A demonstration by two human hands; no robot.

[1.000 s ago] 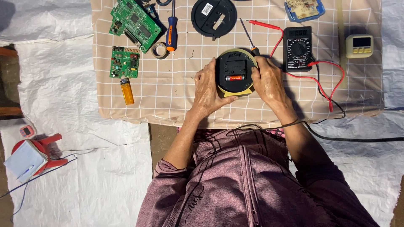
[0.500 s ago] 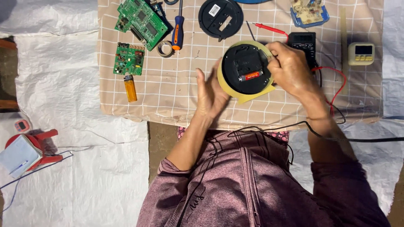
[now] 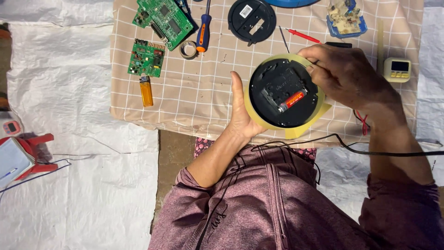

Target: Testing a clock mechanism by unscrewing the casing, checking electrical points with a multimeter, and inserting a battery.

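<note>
The clock [image 3: 283, 95] sits face down between your hands, over the near edge of a beige checked cloth [image 3: 203, 99] spread on white sheeting [image 3: 69, 83]; bare ground shows in the gap just left of your lap. It is a round thing with a yellow rim and a black back, held roughly flat, its back turned up toward you. A battery [image 3: 292, 100] with a red wrap lies in the middle compartment, its long axis running diagonally from lower left to upper right. A yellow tab juts out from the rim at the lower right. Your left hand [image 3: 241, 115] lies open and flat along the clock's left edge, thumb up, palm against the rim. Your right hand [image 3: 344, 74] curls over the upper right rim, fingers gripping it. Farther out on the cloth lie a black round cover [image 3: 252, 19], a screwdriver [image 3: 203, 28] with an orange and blue handle, a roll of tape [image 3: 188, 49], two green circuit boards [image 3: 164, 21], an orange lighter [image 3: 146, 91] and a small white timer [image 3: 397, 69]. A black cable [image 3: 370, 152] crosses your lap.
</note>
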